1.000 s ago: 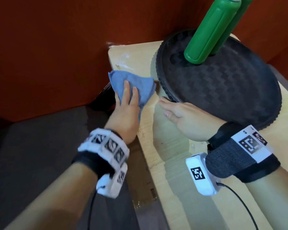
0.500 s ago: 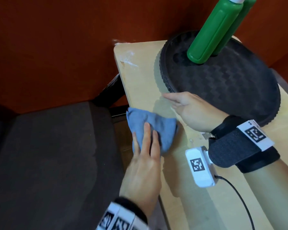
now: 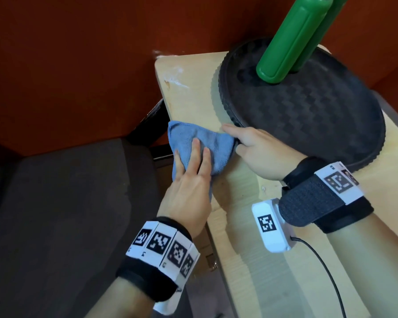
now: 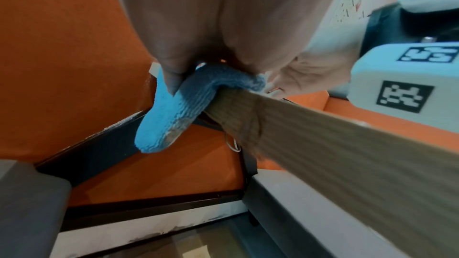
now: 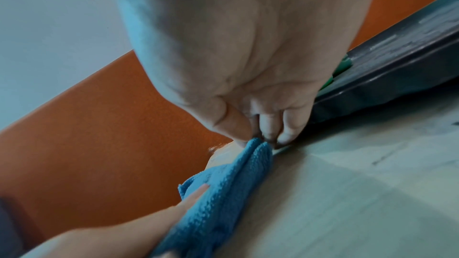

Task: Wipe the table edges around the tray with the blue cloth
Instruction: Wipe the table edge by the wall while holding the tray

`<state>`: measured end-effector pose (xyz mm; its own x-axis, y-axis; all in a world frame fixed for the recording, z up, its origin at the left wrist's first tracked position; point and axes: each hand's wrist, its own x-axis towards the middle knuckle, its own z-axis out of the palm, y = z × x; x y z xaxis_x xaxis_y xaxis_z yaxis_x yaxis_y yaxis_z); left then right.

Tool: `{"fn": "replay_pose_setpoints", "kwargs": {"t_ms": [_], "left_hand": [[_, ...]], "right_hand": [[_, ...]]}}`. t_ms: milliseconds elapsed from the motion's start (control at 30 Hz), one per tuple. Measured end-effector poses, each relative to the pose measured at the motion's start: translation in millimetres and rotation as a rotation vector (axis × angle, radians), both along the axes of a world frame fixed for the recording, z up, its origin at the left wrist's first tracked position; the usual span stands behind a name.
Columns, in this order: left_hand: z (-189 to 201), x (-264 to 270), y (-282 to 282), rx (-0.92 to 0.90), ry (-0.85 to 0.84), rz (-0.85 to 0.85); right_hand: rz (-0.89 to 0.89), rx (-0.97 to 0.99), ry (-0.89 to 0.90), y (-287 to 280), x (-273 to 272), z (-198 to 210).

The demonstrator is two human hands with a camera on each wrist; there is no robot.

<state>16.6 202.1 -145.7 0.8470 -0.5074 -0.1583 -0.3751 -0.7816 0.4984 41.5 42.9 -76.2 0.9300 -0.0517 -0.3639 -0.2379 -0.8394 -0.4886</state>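
The blue cloth (image 3: 216,143) lies on the left edge of the pale wooden table (image 3: 193,88), and part of it hangs over the side (image 4: 168,113). My left hand (image 3: 191,171) presses it flat with straight fingers, while the thumb (image 4: 171,74) pushes the cloth against the table's side. The round black tray (image 3: 308,115) sits at the back right. My right hand (image 3: 260,150) rests against its near-left rim, fingers together and their tips on the table (image 5: 263,134). The cloth's right corner (image 5: 258,148) touches those fingertips.
Two green bottles (image 3: 290,40) stand on the tray's far side. White smears (image 3: 175,76) mark the table's back left corner. A red-brown wall runs behind, and a dark grey seat (image 3: 67,214) lies below on the left. A black cable (image 3: 326,271) trails from my right wrist.
My left hand slid the cloth along the left edge toward me, then back away until it met my right hand. The right hand has stayed at the tray's rim.
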Motion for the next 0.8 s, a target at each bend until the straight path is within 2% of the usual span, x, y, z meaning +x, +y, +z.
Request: {"fn": "replay_pose_setpoints", "kwargs": {"t_ms": [133,300,467,633,800], "left_hand": [[-4,-12,3,-0.006,-0.026,-0.019],[0,10,-3,0.027,-0.023,0.011],[-3,-6,3,0.019,-0.026,-0.028],[2,17,-4,0.045,-0.023,0.013],[-3,-6,4,0.020,-0.043,-0.019]], "right_hand": [[0.030,0.000,-0.014,0,0,0],[0.031,0.015,-0.044,1,4,-2],[0.061,0.009,-0.035,1,3,0],[0.048,0.063,-0.041,0,3,4],[0.135,0.006,-0.099,1,-5,3]]}}
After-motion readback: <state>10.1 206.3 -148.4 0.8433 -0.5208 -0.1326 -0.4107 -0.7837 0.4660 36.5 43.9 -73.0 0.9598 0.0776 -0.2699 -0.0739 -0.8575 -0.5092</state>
